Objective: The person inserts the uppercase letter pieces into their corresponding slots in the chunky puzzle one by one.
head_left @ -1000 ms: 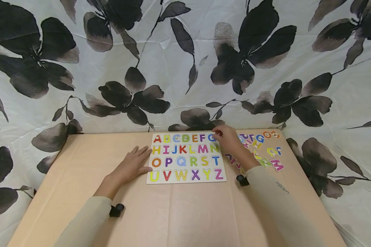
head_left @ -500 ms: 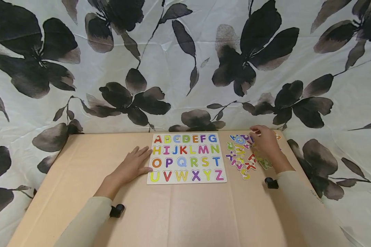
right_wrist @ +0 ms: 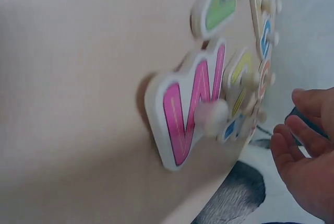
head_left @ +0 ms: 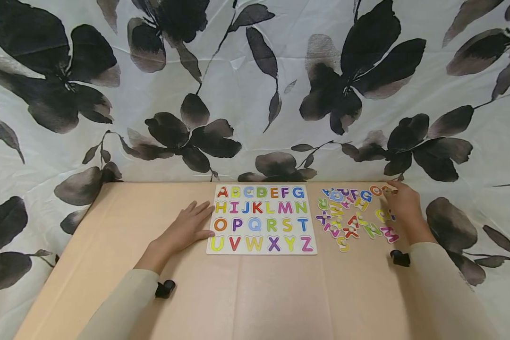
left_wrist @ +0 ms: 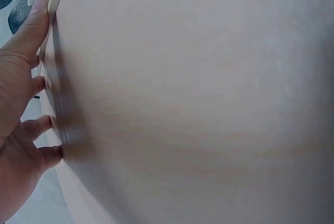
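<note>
White and flat, the board [head_left: 261,253] lies just below the centre of the head frame, its rows running from A to Z. To its right the loose letters [head_left: 352,222] are scattered, with the pink M [right_wrist: 185,104] at their lower right; it bears a pale knob [right_wrist: 214,117]. The right hand [head_left: 407,208] reaches in at the scatter's upper right, fingers loosely bent; the right wrist view shows nothing pinched between them. The left hand [head_left: 187,224] lies with fingers spread at the board's left edge, seemingly to steady it. The step in hand looks like picking out a letter; the next move would call for a pinch and a clean lift. Outward lie the tan table [head_left: 276,297] and, behind, the floral cloth [head_left: 242,94].
</note>
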`<state>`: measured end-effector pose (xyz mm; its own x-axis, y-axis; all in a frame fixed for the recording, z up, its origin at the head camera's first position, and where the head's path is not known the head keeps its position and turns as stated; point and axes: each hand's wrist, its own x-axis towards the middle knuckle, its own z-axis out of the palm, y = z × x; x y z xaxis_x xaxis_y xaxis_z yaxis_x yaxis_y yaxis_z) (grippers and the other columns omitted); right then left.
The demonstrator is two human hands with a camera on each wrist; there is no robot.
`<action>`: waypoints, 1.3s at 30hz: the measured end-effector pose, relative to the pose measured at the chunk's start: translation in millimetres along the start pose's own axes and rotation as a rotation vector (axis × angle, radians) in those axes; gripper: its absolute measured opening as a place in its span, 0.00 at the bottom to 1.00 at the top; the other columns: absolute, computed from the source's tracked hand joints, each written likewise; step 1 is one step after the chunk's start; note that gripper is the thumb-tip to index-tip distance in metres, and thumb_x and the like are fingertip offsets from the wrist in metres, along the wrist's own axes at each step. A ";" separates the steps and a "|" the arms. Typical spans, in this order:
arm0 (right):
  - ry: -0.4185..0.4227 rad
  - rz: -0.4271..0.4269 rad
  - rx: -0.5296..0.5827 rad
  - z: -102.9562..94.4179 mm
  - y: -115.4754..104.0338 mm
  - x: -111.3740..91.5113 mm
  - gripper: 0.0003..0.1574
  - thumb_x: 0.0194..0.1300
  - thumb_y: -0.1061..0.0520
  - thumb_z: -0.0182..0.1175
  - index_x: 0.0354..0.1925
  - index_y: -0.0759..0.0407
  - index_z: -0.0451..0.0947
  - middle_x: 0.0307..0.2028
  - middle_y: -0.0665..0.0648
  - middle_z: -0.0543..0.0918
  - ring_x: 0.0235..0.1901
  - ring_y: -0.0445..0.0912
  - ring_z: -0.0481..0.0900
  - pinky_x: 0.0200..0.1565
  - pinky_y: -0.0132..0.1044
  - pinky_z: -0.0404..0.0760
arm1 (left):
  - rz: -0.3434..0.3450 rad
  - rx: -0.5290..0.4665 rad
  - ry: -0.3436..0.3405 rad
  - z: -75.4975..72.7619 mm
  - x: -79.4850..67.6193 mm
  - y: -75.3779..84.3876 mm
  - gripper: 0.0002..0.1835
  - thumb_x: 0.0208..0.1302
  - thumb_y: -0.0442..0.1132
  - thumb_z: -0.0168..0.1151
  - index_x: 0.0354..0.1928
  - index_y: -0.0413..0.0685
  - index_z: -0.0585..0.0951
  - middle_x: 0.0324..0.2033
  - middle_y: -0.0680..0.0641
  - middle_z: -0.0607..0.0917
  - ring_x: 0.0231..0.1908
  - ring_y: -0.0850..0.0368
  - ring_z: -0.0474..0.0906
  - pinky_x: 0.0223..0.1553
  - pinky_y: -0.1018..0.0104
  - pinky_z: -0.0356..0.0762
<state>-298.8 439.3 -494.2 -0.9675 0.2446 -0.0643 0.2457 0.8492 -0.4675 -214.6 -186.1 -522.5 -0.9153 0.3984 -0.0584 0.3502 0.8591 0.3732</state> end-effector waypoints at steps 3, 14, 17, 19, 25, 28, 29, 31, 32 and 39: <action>-0.031 0.009 -0.010 -2.2 11.2 5.8 0.33 0.79 0.57 0.49 0.76 0.65 0.61 0.64 0.80 0.73 0.64 0.72 0.71 0.64 0.68 0.72 | 0.000 -0.005 -0.005 -0.1 1.0 1.3 0.47 0.65 0.59 0.69 0.79 0.45 0.64 0.79 0.38 0.62 0.78 0.26 0.48 0.71 0.23 0.52; -0.050 -0.026 -0.076 6.0 28.0 10.5 0.28 0.80 0.59 0.48 0.69 0.75 0.66 0.63 0.79 0.74 0.62 0.73 0.72 0.63 0.66 0.73 | 0.003 0.011 -0.007 1.2 -1.5 4.0 0.47 0.65 0.60 0.68 0.79 0.46 0.64 0.78 0.39 0.63 0.78 0.26 0.49 0.71 0.23 0.54; -0.032 -0.036 -0.076 6.2 28.7 10.5 0.24 0.80 0.59 0.48 0.65 0.75 0.70 0.59 0.79 0.75 0.57 0.71 0.73 0.59 0.64 0.77 | 0.001 0.007 -0.007 -0.5 -1.6 5.2 0.47 0.65 0.60 0.69 0.79 0.46 0.64 0.79 0.39 0.63 0.78 0.26 0.49 0.71 0.23 0.53; -0.029 -0.036 -0.075 5.9 28.4 11.0 0.22 0.80 0.60 0.48 0.62 0.75 0.73 0.56 0.78 0.76 0.53 0.69 0.74 0.54 0.62 0.79 | -0.001 0.005 -0.007 -1.4 -1.4 5.3 0.47 0.65 0.60 0.69 0.79 0.46 0.64 0.79 0.39 0.62 0.78 0.26 0.49 0.72 0.24 0.52; -0.037 -0.010 -0.076 6.6 23.8 10.1 0.14 0.79 0.61 0.52 0.51 0.72 0.76 0.45 0.73 0.78 0.41 0.61 0.75 0.36 0.47 0.78 | 0.001 0.002 0.003 -2.6 -0.8 3.3 0.47 0.65 0.59 0.69 0.79 0.45 0.64 0.79 0.39 0.62 0.78 0.26 0.49 0.72 0.23 0.52; -0.055 0.011 -0.081 6.6 20.1 7.8 0.11 0.78 0.61 0.53 0.48 0.70 0.76 0.43 0.71 0.78 0.40 0.59 0.74 0.35 0.43 0.76 | 0.001 0.002 0.006 -2.1 0.0 2.2 0.47 0.65 0.60 0.69 0.79 0.46 0.64 0.78 0.39 0.63 0.78 0.26 0.49 0.72 0.23 0.52; -0.059 0.018 -0.078 6.9 19.4 7.3 0.11 0.78 0.61 0.53 0.48 0.69 0.75 0.43 0.71 0.78 0.40 0.59 0.74 0.35 0.43 0.76 | 0.001 0.004 0.005 -1.9 0.2 1.9 0.47 0.65 0.60 0.69 0.79 0.46 0.64 0.78 0.39 0.63 0.78 0.26 0.49 0.72 0.23 0.52; -0.057 0.033 -0.069 7.7 18.3 6.0 0.10 0.78 0.61 0.53 0.49 0.69 0.75 0.44 0.71 0.77 0.40 0.60 0.74 0.36 0.43 0.76 | 0.000 0.006 0.005 -1.5 0.5 1.1 0.47 0.65 0.60 0.69 0.79 0.46 0.64 0.78 0.39 0.63 0.78 0.26 0.49 0.72 0.23 0.52; -0.054 0.034 -0.068 8.2 17.6 5.2 0.10 0.78 0.62 0.53 0.49 0.69 0.75 0.44 0.71 0.78 0.40 0.60 0.74 0.36 0.44 0.77 | -0.001 0.007 0.005 -1.4 0.5 1.0 0.47 0.65 0.60 0.69 0.79 0.46 0.64 0.78 0.39 0.63 0.78 0.26 0.49 0.72 0.23 0.52; -0.031 0.062 -0.045 11.1 14.7 2.6 0.13 0.77 0.61 0.55 0.51 0.71 0.74 0.46 0.72 0.79 0.42 0.61 0.75 0.41 0.49 0.79 | 0.001 0.003 0.006 -1.0 0.4 0.3 0.47 0.65 0.60 0.69 0.79 0.46 0.64 0.78 0.39 0.63 0.78 0.26 0.49 0.72 0.23 0.52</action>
<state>-298.4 447.2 -511.0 -0.9516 0.2833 -0.1190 0.3067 0.8531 -0.4220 -215.1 -186.0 -521.5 -0.9163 0.3971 -0.0521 0.3516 0.8598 0.3703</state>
